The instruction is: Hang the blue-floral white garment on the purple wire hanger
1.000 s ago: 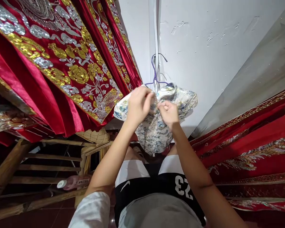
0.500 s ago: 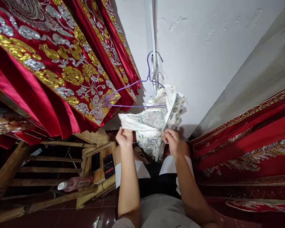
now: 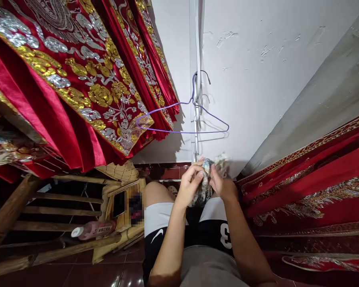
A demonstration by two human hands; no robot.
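Note:
A light floral-print garment is bunched up between my two hands, low in front of my knees. My left hand has its fingers closed on it from the left. On the other side my right hand grips it too, partly smeared by motion. Above them a bare purple hanger hangs by its hook from a pale vertical strip on the wall, apart from both hands. Most of the garment's shape is hidden in its folds.
Red embroidered gowns hang at the left, and more red cloth at the right. A bamboo seat at lower left bears a pink bottle. The white wall stands ahead.
The garment has come off the hanger and is gathered in my hands, which have moved closer together. The hanger now hangs bare.

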